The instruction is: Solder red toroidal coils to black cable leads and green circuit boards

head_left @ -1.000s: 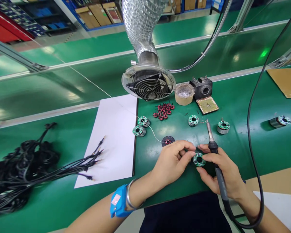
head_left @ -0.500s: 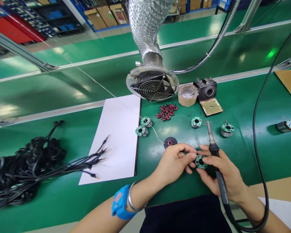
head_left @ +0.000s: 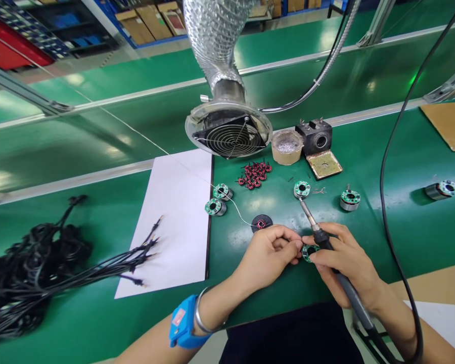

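Observation:
My left hand (head_left: 267,255) and my right hand (head_left: 345,265) meet near the table's front edge, pinching a small round green circuit board (head_left: 308,251) between their fingertips. My right hand also grips a black soldering iron (head_left: 318,235), whose metal tip points up and left toward another green-topped round part (head_left: 302,189). A blue wrist strap and a metal bangle sit on my left wrist. Just left of my left hand lies a black disc with a red coil (head_left: 261,223), with a thin solder wire (head_left: 235,207) running to it.
A fume extractor fan (head_left: 229,131) on a foil duct hangs over the table's back. Beside it stand a solder pot (head_left: 286,146), an iron stand with sponge (head_left: 318,146), red coils (head_left: 255,175) and several green-topped round parts. White paper (head_left: 174,222) and black cables (head_left: 34,268) lie left.
The soldering iron has tilted, its tip swinging left toward the green-topped part behind it. My hands have closed in tighter on the small board. The camera shifted slightly.

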The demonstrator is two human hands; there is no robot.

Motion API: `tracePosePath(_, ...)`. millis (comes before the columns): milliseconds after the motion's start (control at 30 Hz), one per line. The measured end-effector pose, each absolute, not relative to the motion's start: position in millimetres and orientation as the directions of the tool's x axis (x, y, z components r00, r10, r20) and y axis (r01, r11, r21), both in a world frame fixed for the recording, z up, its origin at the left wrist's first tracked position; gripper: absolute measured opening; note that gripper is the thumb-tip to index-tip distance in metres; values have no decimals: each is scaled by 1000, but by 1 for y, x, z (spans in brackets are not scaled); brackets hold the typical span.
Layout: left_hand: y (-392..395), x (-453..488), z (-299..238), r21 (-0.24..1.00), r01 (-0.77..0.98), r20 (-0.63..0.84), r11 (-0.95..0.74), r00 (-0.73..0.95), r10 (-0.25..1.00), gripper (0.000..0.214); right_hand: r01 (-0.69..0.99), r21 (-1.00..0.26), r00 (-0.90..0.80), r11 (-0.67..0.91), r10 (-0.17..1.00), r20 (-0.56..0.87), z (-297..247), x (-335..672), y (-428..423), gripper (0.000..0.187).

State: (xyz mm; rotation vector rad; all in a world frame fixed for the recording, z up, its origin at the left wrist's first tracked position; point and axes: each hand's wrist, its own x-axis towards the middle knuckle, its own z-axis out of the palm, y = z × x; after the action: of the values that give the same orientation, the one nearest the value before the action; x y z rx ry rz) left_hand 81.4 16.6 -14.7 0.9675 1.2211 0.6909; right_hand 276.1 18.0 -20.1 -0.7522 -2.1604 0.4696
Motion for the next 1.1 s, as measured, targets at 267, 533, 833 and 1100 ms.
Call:
tracePosePath(267, 10, 79, -16, 910, 410, -5, -68, 175, 985, 11, 444, -661, -411, 605, 793, 449, 22, 305, 3, 46)
tracePosePath(533, 11, 80, -16, 857, 472, 112, -208, 222, 969, 11, 443, -651, -415, 616, 785, 460, 26, 301, 0, 32)
tracePosePath(833, 9, 77, -16, 840, 493, 107, -225, 255, 961, 12, 437, -634, -460, 637, 765, 451, 31, 300, 3, 34)
tracePosePath(1100, 10, 77, -15, 828, 497, 141, -258, 261, 955, 11, 497, -612, -438, 615, 787, 435, 35, 306, -1, 31)
